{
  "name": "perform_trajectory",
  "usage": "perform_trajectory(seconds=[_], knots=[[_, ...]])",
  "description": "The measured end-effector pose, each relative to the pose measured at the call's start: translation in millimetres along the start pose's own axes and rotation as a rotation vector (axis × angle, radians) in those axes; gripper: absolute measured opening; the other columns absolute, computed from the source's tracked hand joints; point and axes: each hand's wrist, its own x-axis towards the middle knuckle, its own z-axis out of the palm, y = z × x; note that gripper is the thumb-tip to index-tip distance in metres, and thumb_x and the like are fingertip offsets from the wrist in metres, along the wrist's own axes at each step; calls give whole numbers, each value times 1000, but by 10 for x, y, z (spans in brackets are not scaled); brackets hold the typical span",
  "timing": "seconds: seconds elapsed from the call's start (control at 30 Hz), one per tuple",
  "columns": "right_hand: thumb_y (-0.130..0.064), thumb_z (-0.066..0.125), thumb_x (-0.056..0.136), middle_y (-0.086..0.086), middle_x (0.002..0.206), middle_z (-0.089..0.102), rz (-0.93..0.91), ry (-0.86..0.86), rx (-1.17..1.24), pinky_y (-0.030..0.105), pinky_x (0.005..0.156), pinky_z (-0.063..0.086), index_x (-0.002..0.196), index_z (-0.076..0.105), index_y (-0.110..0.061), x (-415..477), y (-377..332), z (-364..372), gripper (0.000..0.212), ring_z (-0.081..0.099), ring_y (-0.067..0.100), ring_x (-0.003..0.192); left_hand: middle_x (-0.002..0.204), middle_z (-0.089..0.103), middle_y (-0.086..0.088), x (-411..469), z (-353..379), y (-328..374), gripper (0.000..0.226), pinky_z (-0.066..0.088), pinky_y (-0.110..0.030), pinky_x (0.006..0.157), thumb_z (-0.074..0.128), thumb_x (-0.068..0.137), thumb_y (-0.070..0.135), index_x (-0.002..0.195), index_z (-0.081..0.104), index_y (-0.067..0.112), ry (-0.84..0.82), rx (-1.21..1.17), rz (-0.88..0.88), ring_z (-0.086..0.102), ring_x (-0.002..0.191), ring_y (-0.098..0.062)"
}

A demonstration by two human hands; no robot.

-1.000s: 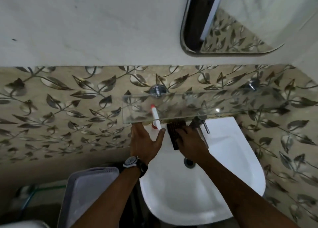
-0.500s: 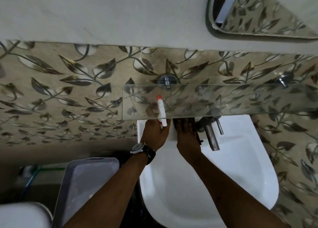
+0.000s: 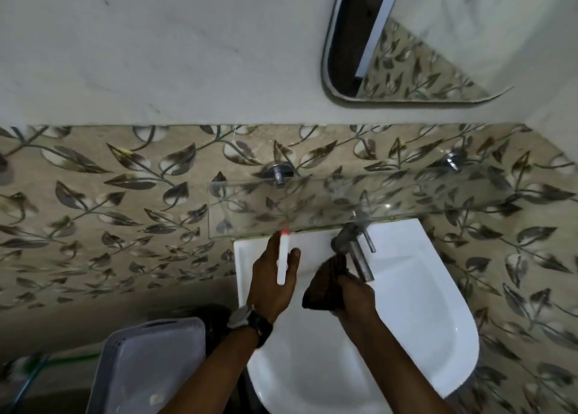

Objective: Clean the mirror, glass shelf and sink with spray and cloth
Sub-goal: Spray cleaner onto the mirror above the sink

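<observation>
My left hand (image 3: 269, 285) grips a white spray bottle (image 3: 283, 262) with a red tip, held over the back left of the white sink (image 3: 422, 320), just below the front edge of the glass shelf (image 3: 328, 204). My right hand (image 3: 356, 298) holds a dark brown cloth (image 3: 325, 284) bunched up beside the metal tap (image 3: 355, 251). The mirror (image 3: 438, 38) hangs on the wall at the upper right, partly cut off by the frame.
A grey plastic bin (image 3: 150, 366) stands on the floor left of the sink. Leaf-patterned tiles (image 3: 109, 210) cover the wall behind the shelf. Two metal brackets (image 3: 278, 173) hold the shelf. A green hose (image 3: 62, 359) lies at the lower left.
Both hands have drawn back from under the shelf toward me. The spray bottle came off the sink's back ledge in my left hand, and the cloth lifted off the ledge in my right.
</observation>
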Motion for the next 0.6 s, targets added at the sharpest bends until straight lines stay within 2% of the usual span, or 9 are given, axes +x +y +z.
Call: perform_trajectory(seconds=[0.07, 0.17, 0.2, 0.3, 0.33, 0.4, 0.43, 0.5, 0.6], knots=[[1, 55, 101, 30, 128, 66, 51, -28, 111, 62, 106, 49, 134, 60, 7, -201, 34, -183, 34, 65, 48, 117, 108, 63, -12, -241, -63, 158, 44, 50, -24, 93, 67, 104, 23, 146, 60, 15, 27, 37, 42, 65, 97, -17], [-1, 49, 103, 28, 129, 65, 58, -68, 227, 59, 108, 47, 137, 57, 8, -447, 63, -380, 36, 64, 45, 118, 124, 43, -4, -550, -203, 426, 45, 40, -7, 95, 67, 103, 24, 147, 61, 20, 26, 32, 7, 58, 109, -21], [-2, 47, 103, 25, 126, 66, 51, -94, 266, 56, 105, 49, 137, 57, 8, -547, 35, -424, 37, 64, 42, 114, 127, 41, 0, -623, -263, 528, 44, 39, -7, 97, 68, 102, 22, 146, 62, 19, 24, 12, 16, 59, 112, -20], [-11, 50, 96, 22, 116, 68, 15, -178, 341, 49, 91, 53, 135, 60, 7, -847, -140, -532, 44, 67, 36, 102, 134, 58, 4, -730, -448, 879, 35, 45, -29, 111, 68, 102, 12, 136, 67, 18, 30, -81, 121, 60, 126, -16], [-14, 53, 93, 22, 115, 70, -8, -203, 366, 48, 87, 54, 133, 61, 7, -961, -238, -551, 46, 69, 36, 98, 131, 65, 5, -730, -522, 1026, 33, 46, -28, 111, 68, 102, 10, 133, 68, 23, 33, -111, 150, 61, 126, -8], [-15, 54, 94, 24, 120, 72, -101, -196, 383, 47, 86, 56, 127, 66, 5, -1145, -488, -563, 41, 72, 37, 99, 121, 71, 12, -670, -676, 1346, 35, 47, -15, 102, 69, 101, 11, 129, 66, 31, 28, -140, 209, 61, 114, 11], [-16, 54, 98, 24, 124, 71, -154, -165, 381, 48, 89, 56, 127, 66, 3, -1217, -627, -555, 37, 72, 38, 106, 116, 72, 12, -616, -747, 1497, 34, 49, -14, 97, 70, 99, 9, 127, 67, 28, 28, -137, 258, 63, 107, 11], [-15, 56, 101, 23, 130, 68, -262, -144, 415, 47, 92, 56, 133, 63, 2, -1416, -961, -522, 37, 68, 38, 115, 111, 76, 3, -477, -916, 1866, 35, 54, -21, 93, 69, 93, 3, 125, 72, 14, 35, -132, 365, 69, 102, -4], [-13, 60, 99, 20, 133, 67, -404, -163, 475, 46, 87, 62, 138, 60, -2, -1749, -1529, -428, 40, 69, 31, 114, 106, 75, -4, -217, -1135, 2495, 38, 57, -33, 89, 70, 89, -3, 124, 72, 11, 54, -126, 425, 70, 99, -19]])
